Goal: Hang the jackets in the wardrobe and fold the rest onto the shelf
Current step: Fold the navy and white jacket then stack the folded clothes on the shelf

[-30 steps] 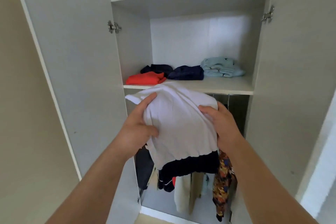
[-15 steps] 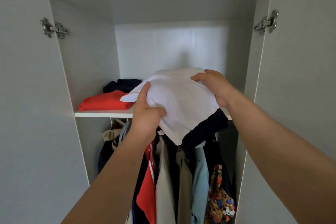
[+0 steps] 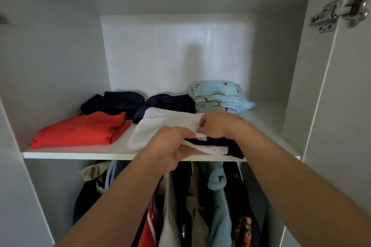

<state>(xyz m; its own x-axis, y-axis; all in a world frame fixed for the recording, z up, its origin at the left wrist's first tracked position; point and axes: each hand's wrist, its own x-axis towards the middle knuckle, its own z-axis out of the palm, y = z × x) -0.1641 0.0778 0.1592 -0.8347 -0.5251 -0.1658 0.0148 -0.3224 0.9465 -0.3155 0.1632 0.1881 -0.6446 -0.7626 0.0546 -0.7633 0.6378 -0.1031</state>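
A folded white garment with a dark hem [image 3: 160,126] lies on the white wardrobe shelf [image 3: 80,154], near its front edge. My left hand [image 3: 170,146] pinches its white front edge from below. My right hand [image 3: 212,126] grips the white fabric on top, fingers curled. Behind it on the shelf lie a folded red top [image 3: 80,132], two dark navy folded pieces [image 3: 116,102] [image 3: 172,102] and a light blue patterned stack [image 3: 218,96]. Several jackets [image 3: 200,206] hang below the shelf.
The wardrobe's open right door [image 3: 341,106] with a metal hinge [image 3: 341,10] stands at the right. The left door [image 3: 12,166] is at the left edge. Bare shelf [image 3: 267,118] shows at the right end.
The white garment went from held in the air in front of the shelf to lying on the shelf. Both hands moved forward with it and the view came closer.
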